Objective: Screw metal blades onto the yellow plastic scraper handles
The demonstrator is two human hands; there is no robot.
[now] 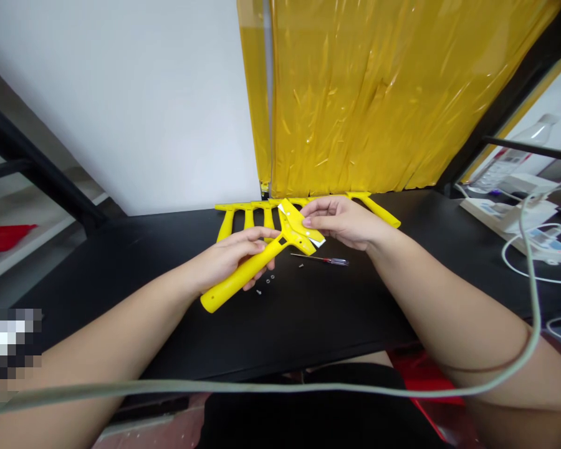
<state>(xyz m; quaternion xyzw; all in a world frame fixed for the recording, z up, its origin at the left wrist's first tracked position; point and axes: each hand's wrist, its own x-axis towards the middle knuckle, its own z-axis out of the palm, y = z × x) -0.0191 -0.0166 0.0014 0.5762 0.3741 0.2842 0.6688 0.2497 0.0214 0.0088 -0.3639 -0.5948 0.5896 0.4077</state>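
Observation:
My left hand (236, 252) is wrapped round the yellow handle of a scraper (243, 274), held tilted above the black table. At its head, my right hand (339, 221) pinches a yellow cover plate (302, 223), with a white strip showing along its edges. The plate lies against the scraper head at an angle. Below the hands lies a screwdriver (334, 261) with a clear handle. Close to it is a small screw (302, 266). Two little rings (270, 279) and another screw (258, 292) rest nearer to me.
Several yellow scraper handles (225, 224) lie in a row along the back of the black table (168, 249). Behind stand a white panel and a yellow plastic curtain (346, 93). A power strip (518, 231) and a plastic bottle (514, 156) are at right. A pale cable (308, 388) crosses the foreground.

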